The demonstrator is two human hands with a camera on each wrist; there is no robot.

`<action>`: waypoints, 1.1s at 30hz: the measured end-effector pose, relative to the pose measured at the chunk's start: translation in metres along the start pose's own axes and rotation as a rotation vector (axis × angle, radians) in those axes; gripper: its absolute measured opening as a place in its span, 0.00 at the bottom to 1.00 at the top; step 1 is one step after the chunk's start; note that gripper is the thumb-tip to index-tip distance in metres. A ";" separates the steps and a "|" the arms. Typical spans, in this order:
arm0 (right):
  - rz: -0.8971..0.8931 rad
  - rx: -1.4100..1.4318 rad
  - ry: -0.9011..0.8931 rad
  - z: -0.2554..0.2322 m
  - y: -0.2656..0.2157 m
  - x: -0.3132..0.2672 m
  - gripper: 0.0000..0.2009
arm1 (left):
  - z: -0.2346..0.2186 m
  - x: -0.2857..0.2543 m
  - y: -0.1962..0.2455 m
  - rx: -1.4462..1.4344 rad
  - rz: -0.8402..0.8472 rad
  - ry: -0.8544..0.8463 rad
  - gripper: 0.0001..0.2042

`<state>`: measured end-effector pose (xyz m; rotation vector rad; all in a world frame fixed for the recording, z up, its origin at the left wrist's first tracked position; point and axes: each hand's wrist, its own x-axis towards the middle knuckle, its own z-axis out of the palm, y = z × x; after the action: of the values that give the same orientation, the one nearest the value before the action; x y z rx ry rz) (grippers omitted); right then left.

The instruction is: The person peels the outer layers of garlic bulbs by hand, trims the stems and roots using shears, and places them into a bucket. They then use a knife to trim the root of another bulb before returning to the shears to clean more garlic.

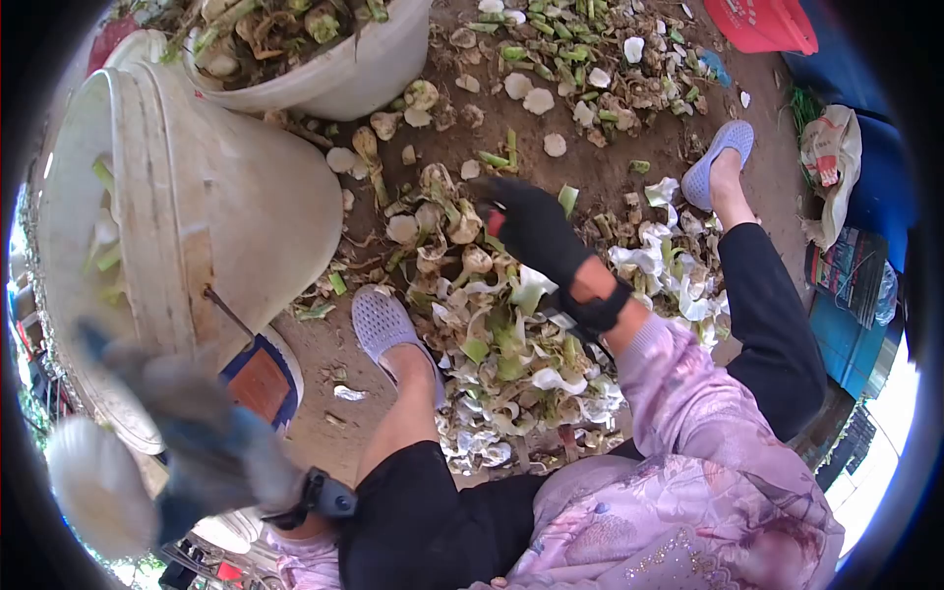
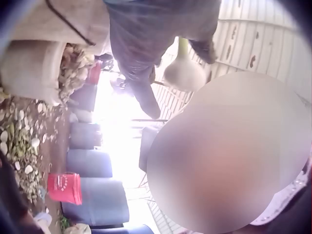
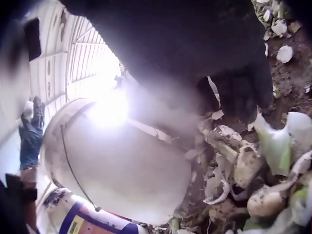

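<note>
My left hand (image 1: 202, 433), in a blurred blue-grey glove, is raised beside the white buckets and holds a pale bulb (image 1: 103, 482). In the left wrist view the bulb (image 2: 185, 74) has a green stem running up between the fingers of the left hand (image 2: 156, 34). My right hand (image 1: 536, 231), in a black glove, reaches over a heap of bulbs and peelings (image 1: 472, 261); its curled fingers grip a small red object (image 1: 495, 222), mostly covered. The right wrist view has the dark right hand (image 3: 195, 53) just above dirty bulbs (image 3: 265, 201), with a thin pale strip (image 3: 213, 90) by its fingers.
A large white bucket (image 1: 236, 211) lies tipped at the left, below a tub (image 1: 364, 69) filled with stalked bulbs. Loose peelings (image 1: 678, 265) spread between two feet in lilac clogs (image 1: 388, 324). A red container (image 1: 767, 25) and a sack (image 1: 831, 162) are at the right.
</note>
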<state>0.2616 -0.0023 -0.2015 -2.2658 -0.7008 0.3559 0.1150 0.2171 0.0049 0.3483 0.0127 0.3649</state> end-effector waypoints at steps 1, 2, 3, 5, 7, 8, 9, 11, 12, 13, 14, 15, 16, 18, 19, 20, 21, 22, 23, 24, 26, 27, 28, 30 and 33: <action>-0.006 0.004 0.010 0.009 -0.004 0.013 0.14 | -0.004 0.004 -0.004 0.007 0.000 -0.010 0.32; -0.050 -0.016 0.002 0.018 -0.007 0.026 0.15 | -0.014 0.008 -0.010 0.142 -0.234 -0.087 0.35; -0.092 -0.037 -0.012 0.025 -0.008 0.038 0.17 | -0.026 0.011 -0.016 0.276 -0.468 -0.156 0.37; -0.064 -0.122 -0.119 0.046 0.000 0.055 0.18 | -0.053 0.014 -0.023 0.594 -0.630 -0.230 0.30; -0.046 -0.210 -0.227 0.055 0.007 0.066 0.20 | -0.069 0.016 -0.036 0.965 -0.648 -0.153 0.29; 0.027 0.011 -0.208 0.052 0.010 0.070 0.20 | -0.076 0.018 -0.044 1.332 -0.659 -0.071 0.27; 0.102 0.231 -0.193 0.050 0.013 0.072 0.21 | -0.082 0.020 -0.052 1.331 -0.649 -0.062 0.27; 0.215 0.669 -0.205 0.036 0.000 0.058 0.18 | -0.094 0.022 -0.069 1.305 -0.559 0.230 0.27; 0.358 1.105 -0.225 0.016 -0.023 0.046 0.17 | -0.104 0.018 -0.081 1.388 -0.402 0.207 0.27; 0.507 1.542 -0.235 0.001 -0.042 0.033 0.16 | -0.104 0.019 -0.088 1.383 -0.400 0.214 0.27; 0.532 1.620 -0.243 -0.001 -0.054 0.022 0.17 | -0.104 0.020 -0.094 1.524 -0.317 0.155 0.27; 0.558 1.702 -0.249 0.000 -0.065 0.012 0.19 | -0.102 0.020 -0.099 1.665 -0.232 0.092 0.27; 0.652 1.536 -0.241 -0.002 -0.074 0.001 0.15 | -0.096 0.020 -0.101 1.273 -0.346 0.201 0.28; 0.544 1.239 -0.299 -0.014 -0.079 -0.005 0.14 | -0.104 0.018 -0.097 1.320 -0.245 0.139 0.29; 0.432 0.935 -0.344 -0.019 -0.080 -0.007 0.13 | -0.104 0.019 -0.096 1.358 -0.139 0.072 0.29; 0.358 0.966 -0.206 -0.012 -0.075 -0.009 0.13 | -0.095 0.014 -0.096 1.230 -0.246 0.174 0.29; 0.359 0.964 -0.206 -0.012 -0.072 -0.011 0.13 | -0.094 0.013 -0.098 1.228 -0.247 0.174 0.29; 0.261 0.710 -0.135 -0.017 -0.076 -0.009 0.13 | -0.092 0.012 -0.100 1.381 -0.153 0.105 0.30; 0.161 0.457 -0.065 -0.021 -0.081 -0.006 0.14 | -0.089 0.013 -0.101 1.531 -0.053 0.033 0.30; 0.194 0.592 -0.021 -0.023 -0.089 -0.003 0.12 | -0.086 0.014 -0.102 1.559 0.010 0.020 0.31; 0.193 0.534 -0.097 -0.023 -0.089 0.000 0.11 | -0.091 0.016 -0.098 1.642 0.034 -0.018 0.30; 0.192 0.477 -0.171 -0.022 -0.089 0.001 0.10 | -0.094 0.016 -0.095 1.725 0.057 -0.059 0.29; 0.194 0.478 -0.174 -0.021 -0.089 0.002 0.10 | -0.095 0.015 -0.094 1.725 0.054 -0.057 0.29; 0.141 0.768 -0.191 -0.019 -0.089 0.002 0.08 | -0.098 0.012 -0.092 1.442 -0.106 0.156 0.27; 0.135 0.570 -0.293 -0.019 -0.078 0.000 0.09 | -0.094 0.013 -0.085 1.274 -0.212 0.181 0.25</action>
<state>0.2406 0.0328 -0.1320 -1.7337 -0.5056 0.8502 0.1494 0.1780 -0.1116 1.5581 0.4720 0.1320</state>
